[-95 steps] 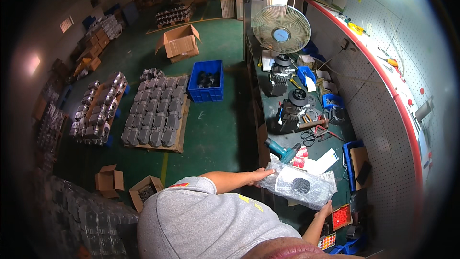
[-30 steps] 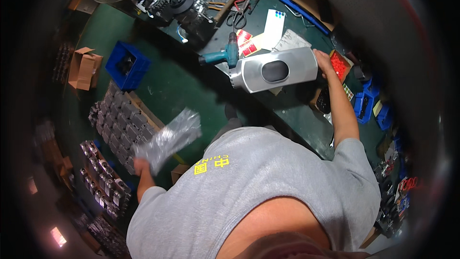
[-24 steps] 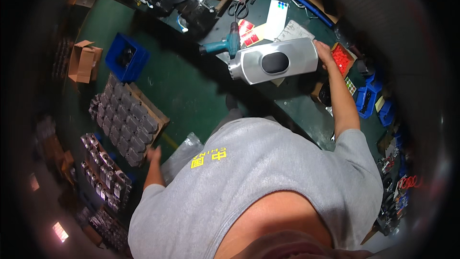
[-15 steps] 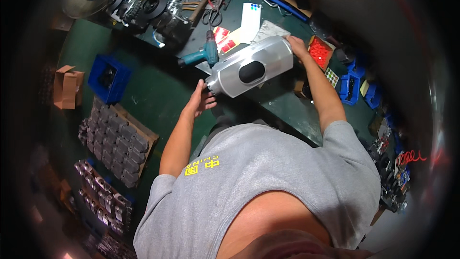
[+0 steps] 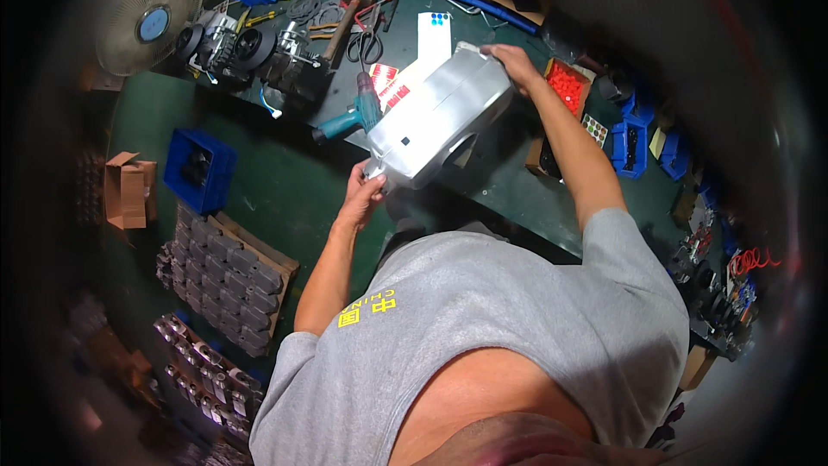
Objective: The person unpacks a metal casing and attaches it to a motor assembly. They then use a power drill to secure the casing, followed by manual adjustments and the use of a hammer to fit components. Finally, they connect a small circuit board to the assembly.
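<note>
Between my two hands I hold a silver metal housing (image 5: 440,125), tilted above the near edge of the workbench. My left hand (image 5: 363,194) grips its lower left end, with the thumb on the near corner. At the upper right end, my right hand (image 5: 515,67) is wrapped over the edge, its fingertips partly hidden. A small dark square hole shows on the face turned up, and the larger dark oval opening now lies on the side facing right. Just left of the housing, a teal power drill (image 5: 352,114) lies on the bench.
Sheets of red stickers (image 5: 385,82), a hammer (image 5: 348,19) and scissors (image 5: 366,45) lie beyond. Two motor assemblies (image 5: 278,50) and a fan (image 5: 153,24) stand at far left. A box of red caps (image 5: 566,86) and blue bins (image 5: 631,148) are at right. Stacked grey parts (image 5: 226,280) sit at lower left.
The housing has been rolled in my hands, so its oval opening has turned from the top to the right side. My left hand has closed on its lower end.
</note>
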{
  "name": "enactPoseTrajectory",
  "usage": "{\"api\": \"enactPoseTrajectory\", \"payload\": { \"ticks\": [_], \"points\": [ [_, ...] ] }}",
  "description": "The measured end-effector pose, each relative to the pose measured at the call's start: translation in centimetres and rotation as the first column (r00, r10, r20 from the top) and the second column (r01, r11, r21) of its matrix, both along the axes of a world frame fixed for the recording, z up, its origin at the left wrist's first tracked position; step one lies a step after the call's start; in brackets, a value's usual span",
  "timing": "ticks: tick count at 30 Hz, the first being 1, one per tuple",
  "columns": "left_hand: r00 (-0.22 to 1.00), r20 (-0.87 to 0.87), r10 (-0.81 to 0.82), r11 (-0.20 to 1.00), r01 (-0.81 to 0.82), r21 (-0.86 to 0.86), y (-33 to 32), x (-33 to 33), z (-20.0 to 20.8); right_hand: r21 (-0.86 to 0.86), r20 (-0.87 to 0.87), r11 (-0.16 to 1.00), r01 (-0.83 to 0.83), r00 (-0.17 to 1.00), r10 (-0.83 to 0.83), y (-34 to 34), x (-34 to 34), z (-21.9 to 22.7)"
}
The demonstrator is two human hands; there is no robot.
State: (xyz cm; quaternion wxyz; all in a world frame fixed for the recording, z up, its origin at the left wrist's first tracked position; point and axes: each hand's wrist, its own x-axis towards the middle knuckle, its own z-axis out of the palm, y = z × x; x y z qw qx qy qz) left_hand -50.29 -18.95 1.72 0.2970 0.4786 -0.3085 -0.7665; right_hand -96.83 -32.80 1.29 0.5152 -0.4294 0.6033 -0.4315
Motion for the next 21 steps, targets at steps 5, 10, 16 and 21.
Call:
{"api": "enactPoseTrajectory", "payload": {
  "ticks": [5, 10, 16, 21],
  "points": [
    [0.992, 0.102, 0.069, 0.948, -0.034, -0.317, -1.5, -3.3, 3.6, -0.010, -0.094, 0.999, 0.050, 0.994, -0.050, -4.5, 0.5, 4.1],
    [0.791, 0.571, 0.219, 0.646, 0.321, -0.692, -0.4, -7.1, 3.8, 0.026, 0.094, 0.987, 0.158, 0.983, -0.160, -7.2, -2.3, 1.8],
    [0.758, 0.631, 0.166, 0.670, 0.383, -0.636, 1.2, -8.5, 0.9, 0.021, 0.245, 0.979, 0.205, 0.948, -0.203, -6.8, -2.2, -0.1],
    [0.792, 0.610, 0.029, 0.744, 0.390, -0.542, 1.5, -8.1, 0.4, 0.040, 0.229, 0.979, 0.199, 0.952, -0.203, -6.0, -2.0, -0.3]
  ]
}}
